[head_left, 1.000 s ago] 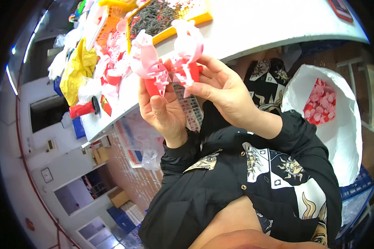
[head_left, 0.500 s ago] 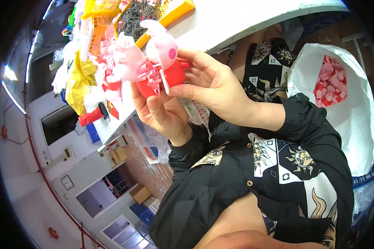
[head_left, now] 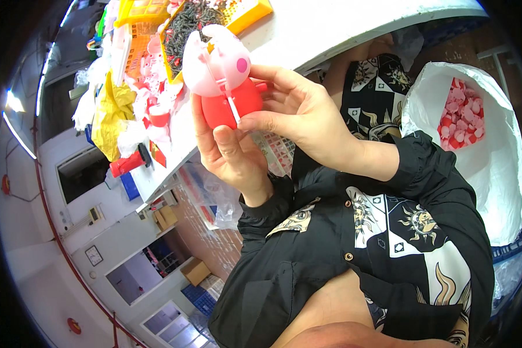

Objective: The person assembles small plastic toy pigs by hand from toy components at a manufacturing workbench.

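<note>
A pink and red plastic toy pig figure [head_left: 238, 100] is held between my two hands above the table's near edge. It is made of two shell halves that stand almost together, with a narrow gap running down from the head. My left hand [head_left: 229, 153] grips its left half from below and the side, thumb at the front. On the right, my right hand [head_left: 296, 110] pinches the other half, its thumb at the bottom by the seam and its fingers behind. The inside of the figure is mostly hidden.
Loose pink and red parts [head_left: 156, 113] lie on the white table [head_left: 330, 29]. Beyond the figure stands a yellow tray [head_left: 249, 14] with dark small pieces. A yellow bag [head_left: 111, 116] lies at left. To my right, a white sack [head_left: 499, 174] holds pink and red pieces.
The two halves, spread apart with inner parts showing before, have come nearly together. My left hand has moved slightly right with its half; my right hand has hardly moved.
</note>
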`<move>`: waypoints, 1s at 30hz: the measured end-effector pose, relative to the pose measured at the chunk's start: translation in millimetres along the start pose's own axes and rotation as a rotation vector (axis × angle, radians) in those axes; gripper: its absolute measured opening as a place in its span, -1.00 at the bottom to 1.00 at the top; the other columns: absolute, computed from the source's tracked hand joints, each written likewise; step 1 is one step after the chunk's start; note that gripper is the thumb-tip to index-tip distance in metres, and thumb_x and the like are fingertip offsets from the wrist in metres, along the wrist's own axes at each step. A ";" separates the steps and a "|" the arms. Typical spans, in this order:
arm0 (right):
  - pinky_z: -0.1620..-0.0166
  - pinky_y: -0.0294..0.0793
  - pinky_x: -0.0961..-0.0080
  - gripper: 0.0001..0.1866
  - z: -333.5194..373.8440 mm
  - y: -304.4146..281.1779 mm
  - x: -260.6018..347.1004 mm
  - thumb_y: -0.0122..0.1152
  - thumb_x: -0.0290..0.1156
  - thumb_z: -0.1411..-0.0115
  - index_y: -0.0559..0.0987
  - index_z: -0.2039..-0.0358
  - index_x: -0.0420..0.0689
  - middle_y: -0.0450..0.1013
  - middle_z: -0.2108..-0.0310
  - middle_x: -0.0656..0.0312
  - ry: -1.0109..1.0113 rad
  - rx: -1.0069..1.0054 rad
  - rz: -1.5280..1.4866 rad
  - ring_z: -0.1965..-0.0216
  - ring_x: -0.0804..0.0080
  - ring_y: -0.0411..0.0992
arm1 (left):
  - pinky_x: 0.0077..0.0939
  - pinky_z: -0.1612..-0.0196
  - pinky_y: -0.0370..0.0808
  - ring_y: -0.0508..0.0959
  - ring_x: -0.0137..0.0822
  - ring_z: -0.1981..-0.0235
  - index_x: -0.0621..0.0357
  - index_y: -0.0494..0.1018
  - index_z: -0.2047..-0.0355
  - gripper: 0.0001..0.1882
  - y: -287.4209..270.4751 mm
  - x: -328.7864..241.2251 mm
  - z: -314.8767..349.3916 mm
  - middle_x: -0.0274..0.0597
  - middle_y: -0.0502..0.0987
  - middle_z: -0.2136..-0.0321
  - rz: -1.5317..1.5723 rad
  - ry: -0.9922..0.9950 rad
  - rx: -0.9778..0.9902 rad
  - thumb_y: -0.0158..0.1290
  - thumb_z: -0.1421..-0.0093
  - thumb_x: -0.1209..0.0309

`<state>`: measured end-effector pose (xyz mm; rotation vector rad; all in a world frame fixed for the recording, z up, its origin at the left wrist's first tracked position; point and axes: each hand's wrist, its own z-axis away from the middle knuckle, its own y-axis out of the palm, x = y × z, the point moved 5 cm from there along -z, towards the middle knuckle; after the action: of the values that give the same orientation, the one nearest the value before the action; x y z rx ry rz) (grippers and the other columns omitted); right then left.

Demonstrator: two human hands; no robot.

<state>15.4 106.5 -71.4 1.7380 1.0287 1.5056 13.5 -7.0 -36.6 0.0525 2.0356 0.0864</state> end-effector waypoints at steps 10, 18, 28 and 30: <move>-0.02 0.46 0.59 -0.43 -5.0 -6.3 8.8 0.40 -0.54 0.01 0.42 -0.03 -0.33 0.47 0.13 0.15 -0.106 -0.084 0.064 0.10 0.52 0.46 | -0.25 -0.11 0.41 0.46 -0.11 -0.04 0.41 0.17 -0.21 -0.40 11.6 -5.4 -5.3 0.14 0.37 -0.08 0.021 -0.075 0.040 0.04 -0.27 0.28; 0.01 0.48 0.59 -0.42 -5.0 -13.6 16.8 0.40 -0.54 0.01 0.41 -0.04 -0.33 0.48 0.13 0.13 -0.101 -0.064 0.073 0.14 0.52 0.48 | -0.31 -0.09 0.41 0.48 -0.17 -0.01 0.41 0.19 -0.19 -0.41 24.8 -11.4 -7.9 0.12 0.41 -0.05 0.002 -0.094 0.082 0.08 -0.25 0.33; -0.09 0.41 0.51 -0.29 -4.0 -12.6 22.1 0.33 -0.52 -0.09 0.22 -0.21 -0.37 0.41 -0.02 0.06 -0.052 0.009 0.064 -0.03 0.45 0.40 | -0.48 -0.02 0.42 0.51 -0.31 0.07 0.42 0.29 -0.13 -0.53 31.6 -24.8 -9.4 0.03 0.47 0.03 -0.279 -0.007 0.060 0.05 -0.25 0.46; -0.10 0.41 0.51 -0.28 -3.0 -14.0 24.7 0.33 -0.51 -0.09 0.20 -0.21 -0.39 0.39 -0.04 0.05 -0.039 0.014 0.115 -0.04 0.44 0.39 | -0.49 -0.01 0.42 0.51 -0.33 0.09 0.42 0.30 -0.13 -0.53 30.5 -24.1 -9.9 0.01 0.49 0.05 -0.304 -0.003 0.061 0.06 -0.24 0.46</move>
<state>11.4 134.7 -70.2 1.8573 0.9360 1.5311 15.5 21.3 -8.2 -0.2179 2.0197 -0.1668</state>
